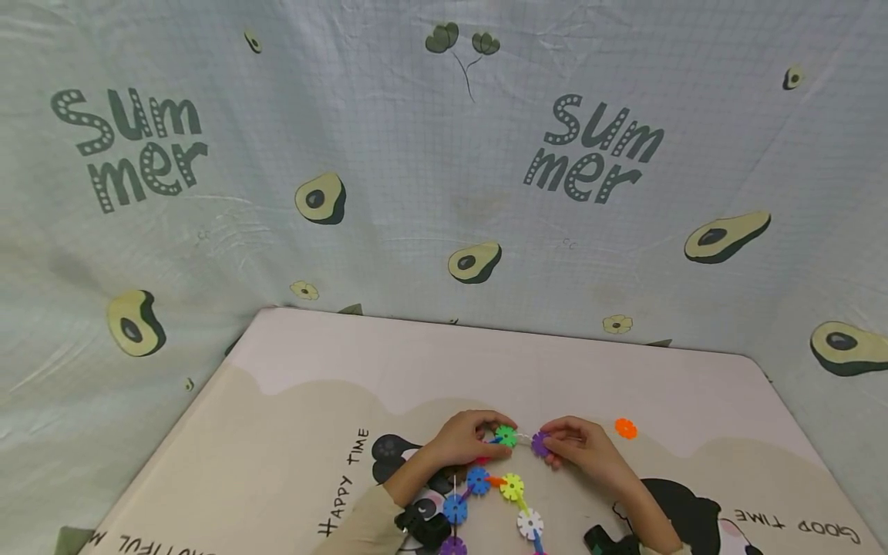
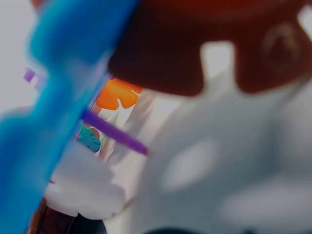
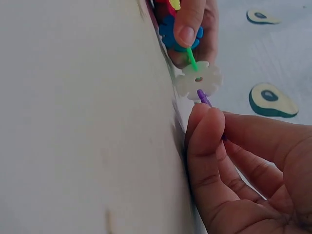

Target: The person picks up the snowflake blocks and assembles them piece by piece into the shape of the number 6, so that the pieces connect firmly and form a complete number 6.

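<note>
In the head view my left hand pinches a green snowflake disc between thumb and fingers. Opposite it, my right hand pinches a purple snowflake disc. Between these two sits a white snowflake disc, facing the right wrist camera; the green disc and the purple disc appear edge-on there, at its slots. A blue snowflake disc lies beside the left thumb. The left wrist view is filled by blurred pieces, a blue one nearest, and hides the left fingertips.
Nearer the body runs a chain of linked discs, with blue, yellow and white ones among them. A loose orange disc lies right of the right hand. The printed table mat meets a hanging patterned cloth behind.
</note>
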### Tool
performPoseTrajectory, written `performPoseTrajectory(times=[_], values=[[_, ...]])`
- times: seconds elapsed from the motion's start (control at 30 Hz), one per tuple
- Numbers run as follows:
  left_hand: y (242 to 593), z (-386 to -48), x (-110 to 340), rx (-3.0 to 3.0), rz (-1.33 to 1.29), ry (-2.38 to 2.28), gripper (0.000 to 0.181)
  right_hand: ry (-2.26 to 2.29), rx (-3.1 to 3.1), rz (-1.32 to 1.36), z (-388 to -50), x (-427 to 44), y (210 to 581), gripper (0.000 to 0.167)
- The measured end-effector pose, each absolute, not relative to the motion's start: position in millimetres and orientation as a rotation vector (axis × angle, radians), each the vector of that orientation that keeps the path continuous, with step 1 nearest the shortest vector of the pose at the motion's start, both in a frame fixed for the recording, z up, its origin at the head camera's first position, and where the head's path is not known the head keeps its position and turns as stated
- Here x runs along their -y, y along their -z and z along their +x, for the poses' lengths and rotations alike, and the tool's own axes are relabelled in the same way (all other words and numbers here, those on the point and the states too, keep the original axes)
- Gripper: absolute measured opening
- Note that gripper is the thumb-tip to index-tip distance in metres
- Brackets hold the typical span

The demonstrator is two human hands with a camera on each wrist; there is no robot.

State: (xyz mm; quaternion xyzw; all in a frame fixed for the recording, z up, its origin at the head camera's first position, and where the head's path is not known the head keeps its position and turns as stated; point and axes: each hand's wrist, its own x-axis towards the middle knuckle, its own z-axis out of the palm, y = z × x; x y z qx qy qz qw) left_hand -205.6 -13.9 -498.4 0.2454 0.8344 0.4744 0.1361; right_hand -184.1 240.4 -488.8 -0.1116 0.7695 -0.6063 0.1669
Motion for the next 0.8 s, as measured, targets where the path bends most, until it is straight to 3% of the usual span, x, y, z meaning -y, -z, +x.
performPoseTrajectory(times=[0.53,0.8], values=[[497,-208,15,-2.371,0.764,-1.417,0.035,1.807,-2.119,-0.257,-187,-223,486,0.032],[499,-207,11,-2.4,0.663,-1.444,0.035,1.806,-2.21,-0.183,-186,-219,490,0.034]])
